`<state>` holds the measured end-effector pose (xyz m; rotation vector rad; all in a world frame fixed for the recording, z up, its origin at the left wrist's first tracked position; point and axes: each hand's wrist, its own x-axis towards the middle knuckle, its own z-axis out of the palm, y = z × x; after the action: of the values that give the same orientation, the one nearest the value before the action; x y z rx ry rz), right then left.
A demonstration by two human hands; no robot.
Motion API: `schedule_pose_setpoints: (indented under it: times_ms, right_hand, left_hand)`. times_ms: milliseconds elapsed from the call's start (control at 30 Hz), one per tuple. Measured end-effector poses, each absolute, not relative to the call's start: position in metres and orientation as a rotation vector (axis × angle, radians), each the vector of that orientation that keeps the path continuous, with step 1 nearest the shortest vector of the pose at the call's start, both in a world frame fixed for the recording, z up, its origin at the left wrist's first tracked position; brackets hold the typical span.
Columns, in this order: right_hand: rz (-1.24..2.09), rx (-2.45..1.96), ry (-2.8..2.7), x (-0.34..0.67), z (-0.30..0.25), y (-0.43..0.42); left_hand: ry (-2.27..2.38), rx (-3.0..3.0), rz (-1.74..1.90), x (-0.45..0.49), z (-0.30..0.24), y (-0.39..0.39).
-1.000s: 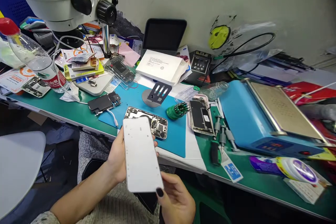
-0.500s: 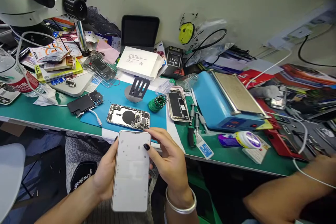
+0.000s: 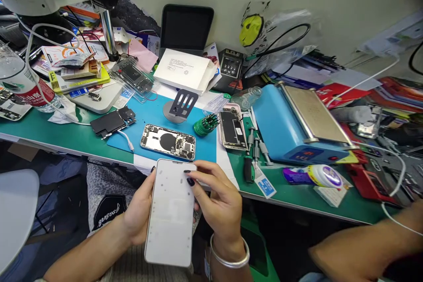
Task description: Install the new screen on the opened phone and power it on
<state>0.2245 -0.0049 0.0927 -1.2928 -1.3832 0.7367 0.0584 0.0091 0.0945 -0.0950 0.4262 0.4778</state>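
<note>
The panel (image 3: 170, 213) sits in our left hand (image 3: 137, 213), white face up, just short of the bench edge and over our lap. Its long axis runs away from us, top end toward the bench. Our left hand grips it from the side and below. Our right hand (image 3: 220, 202) curls over its upper right corner with fingertips (image 3: 191, 181) touching; we cannot tell if they pinch. Just beyond the top end, the open phone (image 3: 168, 141) lies crosswise on the blue mat (image 3: 148, 114). Another person's arm (image 3: 360, 249) crosses the lower right.
</note>
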Motion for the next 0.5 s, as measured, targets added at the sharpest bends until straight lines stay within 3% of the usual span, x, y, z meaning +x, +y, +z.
schedule_pose_setpoints:
  times_ms: [167, 333, 500]
  right_hand:
    - [0.756, -1.337, -1.387, 0.2249, 0.089, -0.0038]
    - [1.105, -1.366, -1.268, 0.2238, 0.0897, -0.0056]
    - [1.2, -1.382, -1.201, 0.2238, 0.0868, -0.0064]
  left_hand:
    - [0.417, -0.07, 0.469, 0.058, 0.0969, 0.01]
    - [0.529, 0.039, 0.462, 0.0583, 0.0911, 0.0075]
    - [0.811, 0.095, 0.556, 0.0593, 0.0894, 0.0058]
